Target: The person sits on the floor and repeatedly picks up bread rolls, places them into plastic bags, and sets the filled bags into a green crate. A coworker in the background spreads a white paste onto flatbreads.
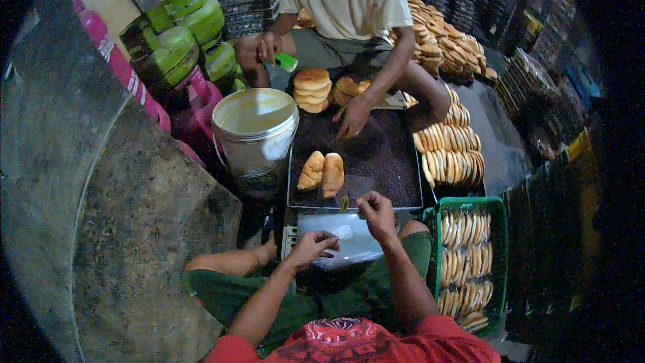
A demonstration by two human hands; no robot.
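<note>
My right hand [379,214] is at the near edge of a shallow tray [398,201] of dark crumbs, its fingertips pinched on a see-through plastic bag with a small yellowish print [344,203]. The bag's outline is hard to make out. Lower and to the left, my left hand [313,249] is over a pile of clear plastic sheets or bags [352,252], thumb and fingers apart. A pale round patch [343,232] shows on that pile. Two oblong bread buns, a left one [311,170] and a right one [332,175], lie on the crumbs just beyond.
Opposite, a person's hand [354,117] reaches over the tray; the other holds a green scraper [287,62]. A white bucket [254,148] stands left. Stacked buns [312,91] sit behind the tray. Right are bun rows [451,166] and a green crate [499,262] of bagged buns.
</note>
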